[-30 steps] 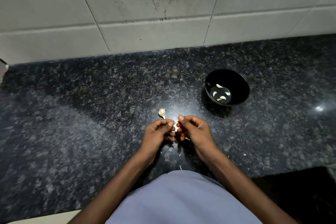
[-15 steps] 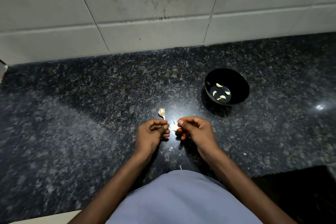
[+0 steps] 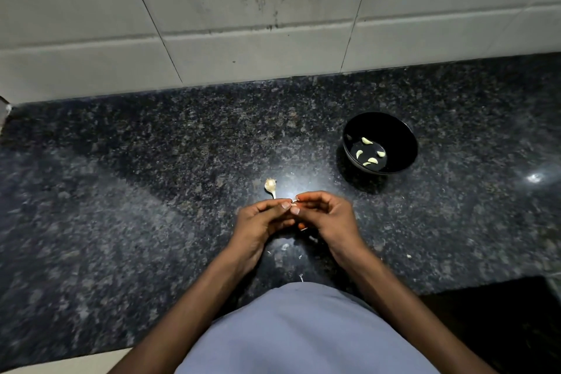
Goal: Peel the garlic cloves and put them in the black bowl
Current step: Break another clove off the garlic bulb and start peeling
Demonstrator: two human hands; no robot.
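Observation:
My left hand point(image 3: 261, 220) and my right hand point(image 3: 329, 217) meet fingertip to fingertip over the dark counter, both pinching a small garlic clove point(image 3: 294, 206) that is mostly hidden between the fingers. A black bowl point(image 3: 403, 136) stands to the right and farther back, with several peeled pale cloves point(image 3: 371, 152) lying in its bottom. The bare garlic stalk point(image 3: 270, 187) lies on the counter just beyond my left fingertips.
Small scraps of garlic skin point(image 3: 284, 247) lie on the speckled granite counter point(image 3: 136, 191) below my hands. A white tiled wall point(image 3: 243, 9) runs along the back. The counter's front edge falls to a dark gap point(image 3: 501, 313) at lower right.
My hands drew slightly apart half a second ago and have come back together on the clove, now held a little farther from my body.

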